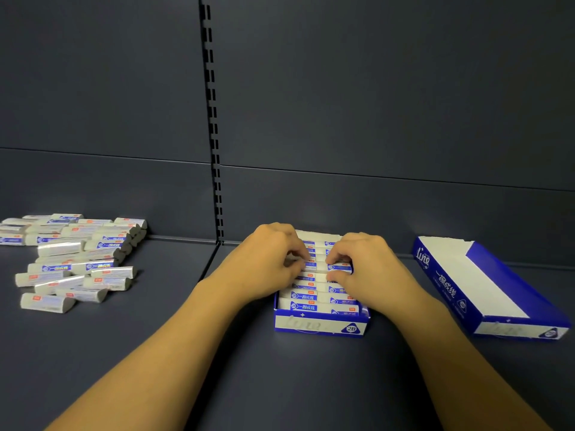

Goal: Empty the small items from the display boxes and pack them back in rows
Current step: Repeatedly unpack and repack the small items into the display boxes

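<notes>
Display box (320, 325) of erasers (306, 306) on dark shelf (280, 384), slotted back panel (373, 88) behind

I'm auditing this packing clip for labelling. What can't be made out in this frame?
- Head view: both hands, left hand and right hand, cover the middle rows of the filled box.
- Fingertips curl under; actual grip unclear.
- Eraser pile: left edge cuts it, count unknown.
- Empty box: front print blurred.

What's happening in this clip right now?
A person has both hands, the left hand and the right hand, in the middle display box, fingers curled on a wrapped eraser in its rows. A loose pile of erasers lies to the left; an empty box sits at right.
</notes>
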Tool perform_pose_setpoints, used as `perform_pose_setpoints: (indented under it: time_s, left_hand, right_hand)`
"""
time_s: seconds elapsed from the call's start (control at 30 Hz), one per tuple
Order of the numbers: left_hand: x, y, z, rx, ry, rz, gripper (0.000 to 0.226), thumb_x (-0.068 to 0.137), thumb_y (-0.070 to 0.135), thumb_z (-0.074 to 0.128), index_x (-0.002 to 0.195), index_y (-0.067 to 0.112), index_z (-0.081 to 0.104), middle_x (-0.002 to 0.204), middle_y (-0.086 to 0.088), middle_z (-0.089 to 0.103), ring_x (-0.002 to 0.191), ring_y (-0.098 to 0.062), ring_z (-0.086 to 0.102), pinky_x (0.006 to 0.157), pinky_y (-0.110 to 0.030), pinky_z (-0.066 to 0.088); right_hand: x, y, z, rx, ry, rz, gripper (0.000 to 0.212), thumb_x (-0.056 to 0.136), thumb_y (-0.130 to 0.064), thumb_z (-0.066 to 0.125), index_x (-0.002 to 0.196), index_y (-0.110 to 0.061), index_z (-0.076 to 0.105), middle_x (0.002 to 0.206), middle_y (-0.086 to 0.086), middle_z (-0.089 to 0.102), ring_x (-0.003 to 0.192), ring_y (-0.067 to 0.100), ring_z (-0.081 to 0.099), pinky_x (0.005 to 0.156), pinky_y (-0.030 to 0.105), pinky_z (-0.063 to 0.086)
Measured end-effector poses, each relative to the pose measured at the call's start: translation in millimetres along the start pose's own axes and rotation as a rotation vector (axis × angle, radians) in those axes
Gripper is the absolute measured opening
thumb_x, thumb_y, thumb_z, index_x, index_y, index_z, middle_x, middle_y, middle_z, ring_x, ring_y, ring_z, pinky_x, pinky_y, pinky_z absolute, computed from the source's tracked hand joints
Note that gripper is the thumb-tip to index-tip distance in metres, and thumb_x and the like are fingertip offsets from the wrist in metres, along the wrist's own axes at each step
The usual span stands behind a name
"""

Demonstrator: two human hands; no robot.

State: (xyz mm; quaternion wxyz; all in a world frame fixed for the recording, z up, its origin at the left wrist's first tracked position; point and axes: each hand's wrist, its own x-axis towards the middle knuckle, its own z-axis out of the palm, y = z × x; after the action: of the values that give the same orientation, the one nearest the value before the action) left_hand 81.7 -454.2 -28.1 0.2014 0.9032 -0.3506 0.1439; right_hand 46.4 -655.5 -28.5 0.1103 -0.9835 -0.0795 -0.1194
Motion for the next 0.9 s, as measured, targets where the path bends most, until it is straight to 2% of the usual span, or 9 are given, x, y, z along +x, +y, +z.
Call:
perform_pose_setpoints:
  time_s: [0.17, 0.27, 0.43, 0.5, 0.7, 0.9]
  left_hand:
    - [-3, 1, -5, 0.019, 0.111, 0.014, 0.021, 0.095, 0.025, 0.061, 0.11, 0.024, 0.075, 0.109, 0.011, 0.064, 0.103, -0.005, 0.055, 0.089, -0.027, 0.049]
    - [-6, 0, -10, 0.087, 0.119, -0.011, 0.022, 0.095, 0.028, 0.06, 0.112, 0.026, 0.074, 0.11, 0.01, 0.064, 0.103, -0.006, 0.055, 0.086, -0.029, 0.051]
    - [-18, 3, -13, 0.194, 0.113, -0.14, 0.024, 0.095, 0.032, 0.057, 0.111, 0.026, 0.073, 0.111, 0.007, 0.064, 0.098, -0.012, 0.061, 0.077, -0.032, 0.054]
    - [-26, 3, -16, 0.232, 0.082, -0.194, 0.025, 0.093, 0.031, 0.057, 0.112, 0.026, 0.073, 0.113, 0.005, 0.065, 0.099, -0.016, 0.063, 0.077, -0.031, 0.053]
    - [-74, -15, -53, 0.37, -0.009, -0.357, 0.036, 0.092, 0.024, 0.052, 0.125, 0.027, 0.065, 0.125, -0.002, 0.062, 0.115, -0.027, 0.059, 0.087, -0.036, 0.051]
    - [-125, -38, -105, 0.458, -0.031, -0.472, 0.038, 0.093, 0.024, 0.052, 0.129, 0.026, 0.064, 0.132, -0.003, 0.06, 0.118, -0.026, 0.058, 0.092, -0.035, 0.049]
  right_hand:
    - [-2, 5, 2, 0.01, 0.054, -0.025, 0.029, 0.089, -0.039, 0.072, 0.115, -0.027, 0.068, 0.119, -0.01, 0.061, 0.103, 0.006, 0.055, 0.087, 0.022, 0.05]
    - [-2, 3, 0, 0.024, 0.129, -0.055, 0.027, 0.09, -0.039, 0.07, 0.115, -0.028, 0.067, 0.115, -0.01, 0.061, 0.103, 0.007, 0.056, 0.086, 0.024, 0.051]
    - [-6, -11, 0, 0.093, 0.227, -0.118, 0.028, 0.092, -0.035, 0.067, 0.119, -0.028, 0.064, 0.113, -0.01, 0.062, 0.098, 0.004, 0.054, 0.082, 0.022, 0.048]
    - [-9, -15, 3, 0.136, 0.217, -0.124, 0.027, 0.093, -0.032, 0.067, 0.119, -0.027, 0.064, 0.112, -0.01, 0.062, 0.097, 0.004, 0.054, 0.081, 0.021, 0.046]
    - [-18, -29, -9, 0.122, 0.155, -0.151, 0.024, 0.093, -0.028, 0.066, 0.116, -0.024, 0.064, 0.114, -0.007, 0.062, 0.098, 0.007, 0.055, 0.081, 0.025, 0.049]
    - [-25, -65, -18, 0.028, 0.106, -0.158, 0.023, 0.092, -0.02, 0.057, 0.114, -0.02, 0.064, 0.114, -0.002, 0.061, 0.106, 0.017, 0.058, 0.083, 0.031, 0.051]
